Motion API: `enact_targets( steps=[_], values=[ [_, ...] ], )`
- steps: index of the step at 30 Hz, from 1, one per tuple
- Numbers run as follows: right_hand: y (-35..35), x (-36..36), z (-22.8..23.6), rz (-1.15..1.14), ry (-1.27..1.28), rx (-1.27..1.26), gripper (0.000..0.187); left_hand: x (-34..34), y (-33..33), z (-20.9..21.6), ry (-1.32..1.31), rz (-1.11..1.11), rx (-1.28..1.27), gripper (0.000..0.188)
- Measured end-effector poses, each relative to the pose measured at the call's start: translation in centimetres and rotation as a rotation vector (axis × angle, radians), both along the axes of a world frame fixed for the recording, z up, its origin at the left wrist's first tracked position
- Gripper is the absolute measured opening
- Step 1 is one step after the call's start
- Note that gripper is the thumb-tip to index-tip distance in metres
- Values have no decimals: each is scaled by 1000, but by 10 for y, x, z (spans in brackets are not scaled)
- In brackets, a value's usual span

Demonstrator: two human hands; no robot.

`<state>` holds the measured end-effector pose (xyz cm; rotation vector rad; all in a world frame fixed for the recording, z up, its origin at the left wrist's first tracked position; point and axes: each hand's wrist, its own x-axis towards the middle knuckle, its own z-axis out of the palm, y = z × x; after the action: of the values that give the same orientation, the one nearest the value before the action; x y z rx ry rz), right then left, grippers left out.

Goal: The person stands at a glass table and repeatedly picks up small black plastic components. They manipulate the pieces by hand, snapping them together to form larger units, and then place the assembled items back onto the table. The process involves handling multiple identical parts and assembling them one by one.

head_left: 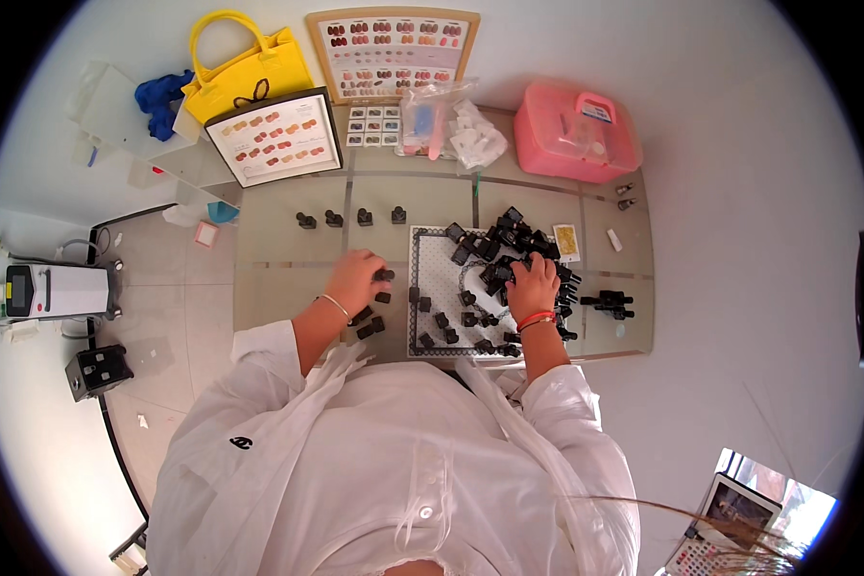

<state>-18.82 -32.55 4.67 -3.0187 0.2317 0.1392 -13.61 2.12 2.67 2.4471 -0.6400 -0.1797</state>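
My left hand [355, 277] is closed, with a small black nail polish bottle [384, 275] at its fingertips. More black bottles [366, 331] lie on the table just below that hand. My right hand [535, 290] reaches into a jumbled heap of black nail polish bottles [515, 232], its fingers curled down on one of them. The heap covers the right part of a white mat with a dark patterned border [435, 248]. Loose bottles are scattered over the mat between my hands. Beyond my left hand, several bottles [333, 219] stand in a spaced row.
Along the table's back are a framed colour chart [275, 136], a wooden-framed swatch board [394, 14], plastic bags [477, 136] and a pink case [576, 139]. A yellow bag [250, 72] stands behind. Black bottles [609, 304] lie at the right, near a gold-filled packet [566, 242].
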Motion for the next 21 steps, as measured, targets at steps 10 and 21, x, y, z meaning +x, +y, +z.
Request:
enact_targets(
  steps=[10, 21],
  values=[
    [-4, 5, -49, 50, -14, -92, 49, 14, 2, -24, 146, -24, 608, 27],
    [28, 2, 7, -24, 225, 1799, 41, 22, 1, 11, 340, -77, 794, 44]
  ],
)
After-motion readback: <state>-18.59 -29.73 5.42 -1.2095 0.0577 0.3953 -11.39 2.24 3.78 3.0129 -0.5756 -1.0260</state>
